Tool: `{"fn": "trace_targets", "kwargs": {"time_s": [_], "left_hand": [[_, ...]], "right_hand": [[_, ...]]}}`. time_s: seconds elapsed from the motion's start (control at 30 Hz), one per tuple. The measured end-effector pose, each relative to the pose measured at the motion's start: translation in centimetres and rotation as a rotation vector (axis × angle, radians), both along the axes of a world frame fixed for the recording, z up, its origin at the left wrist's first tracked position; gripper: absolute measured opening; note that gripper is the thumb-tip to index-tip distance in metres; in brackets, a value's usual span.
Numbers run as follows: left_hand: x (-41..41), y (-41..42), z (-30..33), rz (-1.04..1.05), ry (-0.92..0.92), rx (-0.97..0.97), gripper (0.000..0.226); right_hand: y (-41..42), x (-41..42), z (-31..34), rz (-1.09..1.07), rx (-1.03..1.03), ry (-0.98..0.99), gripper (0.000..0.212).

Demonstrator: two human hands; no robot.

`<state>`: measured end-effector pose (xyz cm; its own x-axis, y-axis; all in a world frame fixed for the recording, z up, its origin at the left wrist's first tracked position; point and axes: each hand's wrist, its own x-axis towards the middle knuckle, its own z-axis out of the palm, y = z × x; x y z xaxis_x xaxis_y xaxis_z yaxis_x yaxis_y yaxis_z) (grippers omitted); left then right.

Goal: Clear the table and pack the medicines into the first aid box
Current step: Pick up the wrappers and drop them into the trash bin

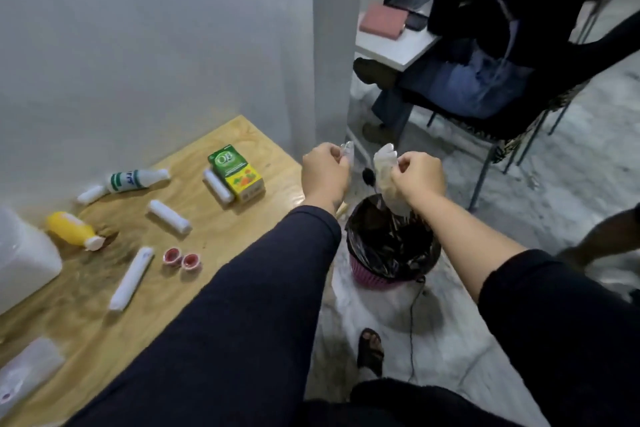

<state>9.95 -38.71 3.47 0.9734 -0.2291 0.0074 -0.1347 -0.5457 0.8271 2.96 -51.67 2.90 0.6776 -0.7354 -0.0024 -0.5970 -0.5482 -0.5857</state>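
My right hand (417, 177) pinches a crumpled whitish plastic bag (386, 172) that hangs over the pink bin lined with black plastic (391, 243). My left hand (325, 172) is closed on a small clear wrapper (347, 149) beside it. On the wooden table (214, 253) lie a green and yellow medicine box (237, 172), a green-labelled white bottle (136, 179), a yellow bottle (74, 229), several white rolls (169, 216), a white tube (131, 277) and two small red cups (181, 258). A white box (24, 253) stands at the table's left edge.
A grey wall (156, 46) runs behind the table. A person sits on a chair (502, 125) at a white desk to the right. A foot in a sandal (370, 350) is on the marble floor below the bin. A thin black cable (412, 322) trails down.
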Motion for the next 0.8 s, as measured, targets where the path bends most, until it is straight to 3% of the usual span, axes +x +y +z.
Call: {"fn": "trace_targets", "kwargs": {"time_s": [0.2, 0.3, 0.4, 0.5, 0.8], "left_hand": [[1.1, -10.7, -4.2, -0.051, 0.189, -0.052, 0.011], [1.8, -14.2, -6.5, -0.097, 0.290, -0.028, 0.019], [2.8, -15.7, -8.8, -0.202, 0.366, 0.193, 0.041], [3.7, -16.6, -10.1, -0.334, 0.384, 0.414, 0.041], [6.0, -14.6, -7.1, -0.567, 0.225, 0.687, 0.047]], "right_hand": [[-8.6, 1.3, -4.5, -0.110, 0.109, 0.025, 0.020], [-11.8, 2.0, -6.9, -0.094, 0.162, 0.110, 0.020], [-14.0, 2.2, -9.0, 0.022, 0.256, 0.357, 0.031], [-15.6, 2.1, -10.0, 0.104, 0.255, 0.517, 0.039], [-14.5, 4.3, -7.3, 0.281, 0.150, 0.575, 0.037]]}}
